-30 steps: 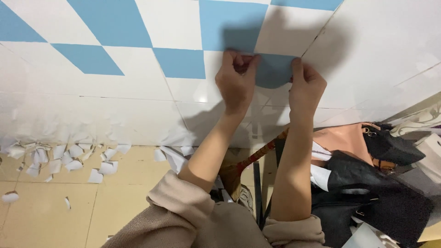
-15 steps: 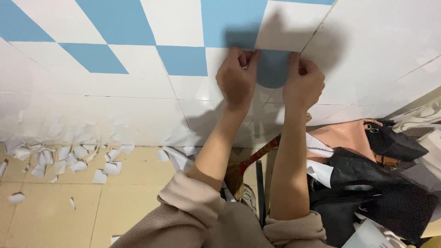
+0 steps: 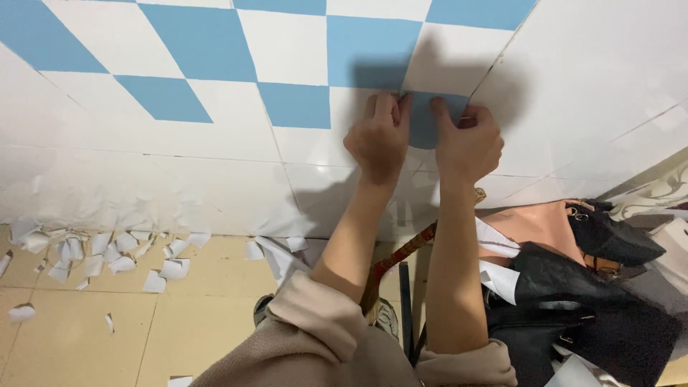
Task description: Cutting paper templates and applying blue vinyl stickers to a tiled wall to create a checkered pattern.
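Both my hands press a blue diamond-shaped sticker (image 3: 424,123) against the white tiled wall (image 3: 573,79). My left hand (image 3: 380,140) rests on the sticker's left edge with its fingers bent and fingertips on the wall. My right hand (image 3: 469,143) covers the sticker's right side, fingertips pinched at its edge. Only the middle of the sticker shows between the two hands. Other blue diamond stickers (image 3: 294,104) form a pattern across the wall to the left and above.
Torn white backing paper scraps (image 3: 107,251) litter the beige floor tiles (image 3: 79,330) at the wall's foot. Dark bags (image 3: 580,315) and a pink cloth (image 3: 530,222) lie at the lower right. A wooden stool frame (image 3: 390,269) stands below my arms.
My two hands have drawn closer together on the sticker, the right one sliding left over it. The view has shifted slightly, so the hands sit further right and lower.
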